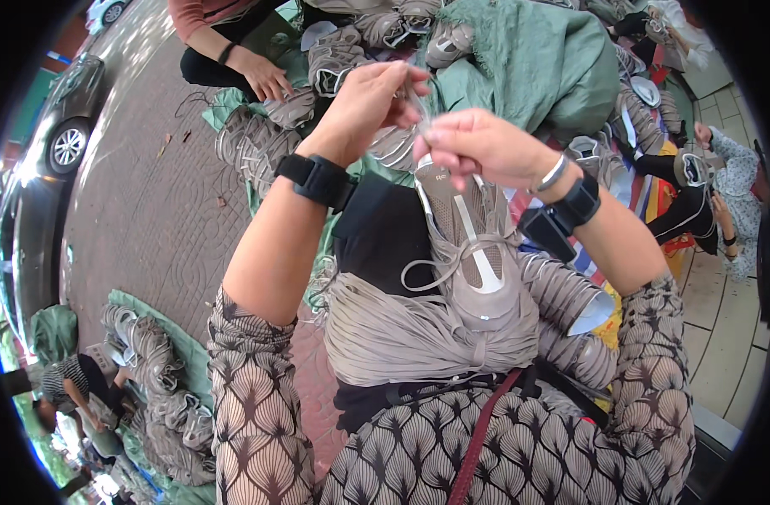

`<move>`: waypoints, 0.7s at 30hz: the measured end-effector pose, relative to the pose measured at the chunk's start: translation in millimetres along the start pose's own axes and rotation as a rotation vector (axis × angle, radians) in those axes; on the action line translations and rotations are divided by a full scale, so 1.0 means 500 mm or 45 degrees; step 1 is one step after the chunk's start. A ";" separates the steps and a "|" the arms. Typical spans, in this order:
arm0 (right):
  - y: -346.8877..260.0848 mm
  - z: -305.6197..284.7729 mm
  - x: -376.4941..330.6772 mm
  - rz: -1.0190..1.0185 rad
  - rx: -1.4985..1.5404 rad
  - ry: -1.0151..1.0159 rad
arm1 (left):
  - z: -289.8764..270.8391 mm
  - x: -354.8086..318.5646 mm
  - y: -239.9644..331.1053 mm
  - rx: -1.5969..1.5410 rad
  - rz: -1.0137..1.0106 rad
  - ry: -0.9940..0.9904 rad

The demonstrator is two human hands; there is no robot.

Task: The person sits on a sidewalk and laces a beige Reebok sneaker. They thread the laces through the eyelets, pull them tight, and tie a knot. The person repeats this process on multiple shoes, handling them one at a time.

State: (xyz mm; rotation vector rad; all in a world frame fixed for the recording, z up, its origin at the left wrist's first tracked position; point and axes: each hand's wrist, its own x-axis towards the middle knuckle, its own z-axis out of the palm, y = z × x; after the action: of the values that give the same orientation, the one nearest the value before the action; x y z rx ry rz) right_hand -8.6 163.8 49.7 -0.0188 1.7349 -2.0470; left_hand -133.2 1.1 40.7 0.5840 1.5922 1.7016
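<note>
On my lap lies a grey-brown sneaker upper (477,282) with a white stripe, its toe towards me. A grey shoelace (423,108) is pinched between my raised hands, above the upper's far end. My left hand (370,105) closes its fingertips on the strand; my right hand (484,150) pinches it a little lower and to the right. Loops of lace hang over the upper's middle. Beneath the toe, a thick bundle of grey laces (393,332) rests across my thighs, tied at its right part.
Stacked shoe uppers (570,295) lie at my right, and more (254,147) are piled ahead. A green sack (528,63) bulges beyond my hands. Another person's hand (263,76) rests near the far uppers. Other people sit at right and lower left; a car (53,160) stands far left.
</note>
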 end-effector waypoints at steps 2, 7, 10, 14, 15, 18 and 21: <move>-0.021 -0.018 0.041 -0.209 0.014 0.113 | -0.045 -0.009 -0.036 0.693 0.090 0.213; -0.063 -0.179 0.193 -0.500 0.283 0.456 | 0.010 -0.156 -0.093 1.070 0.336 0.233; -0.049 -0.173 0.178 -0.285 0.012 0.377 | 0.092 -0.230 -0.120 0.954 0.291 -0.001; 0.030 -0.118 0.074 -0.084 -0.298 0.112 | 0.161 -0.232 -0.134 0.975 0.281 -0.052; 0.061 -0.113 0.054 -0.054 -0.245 0.056 | 0.176 -0.221 -0.131 1.045 0.296 -0.073; 0.098 -0.081 0.021 -0.006 -0.054 0.160 | 0.210 -0.192 -0.121 1.243 0.260 -0.161; 0.111 -0.083 0.016 -0.041 0.070 0.216 | 0.231 -0.157 -0.136 1.239 0.026 -0.300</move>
State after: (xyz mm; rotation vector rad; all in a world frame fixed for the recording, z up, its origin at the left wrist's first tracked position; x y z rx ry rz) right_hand -10.0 194.0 -13.1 0.1490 1.7867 -2.1744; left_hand 16.3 15.1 1.0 1.2052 2.1704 0.7232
